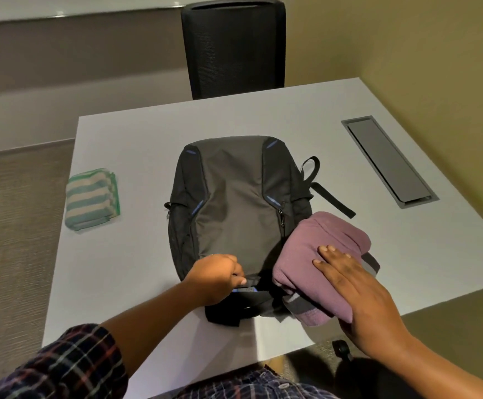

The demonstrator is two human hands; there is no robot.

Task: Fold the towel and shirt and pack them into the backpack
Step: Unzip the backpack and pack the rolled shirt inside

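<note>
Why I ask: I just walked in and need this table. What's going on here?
A person is packing. Their left hand grips the near edge of the grey-and-black fabric backpack lying flat on the white table. Their right hand rests flat on the folded mauve shirt, which overlaps the backpack's near right corner. The folded green-and-cream striped towel sits apart at the table's left edge, not yet packed.
</note>
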